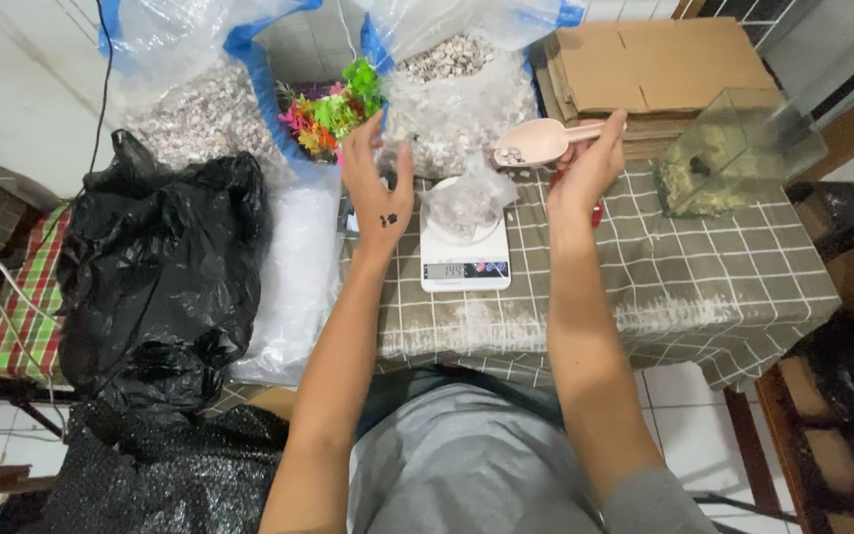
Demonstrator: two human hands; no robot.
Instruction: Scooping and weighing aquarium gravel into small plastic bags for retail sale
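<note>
My right hand (585,166) grips the handle of a pink plastic scoop (536,141) that holds a few small pebbles, raised just right of a small clear bag (467,203) of pebbles. That bag sits on a white digital scale (464,262) on the checked tablecloth (704,267). My left hand (378,183) is lifted with fingers spread, left of the small bag and in front of a large clear sack of pebbles (462,99); it holds nothing that I can see.
A second big sack of pebbles (200,109) stands at the back left, with colourful plastic plants (333,109) between the sacks. A black plastic bag (155,277) lies left. A small glass tank (733,148) and folded cardboard (654,64) sit at the right.
</note>
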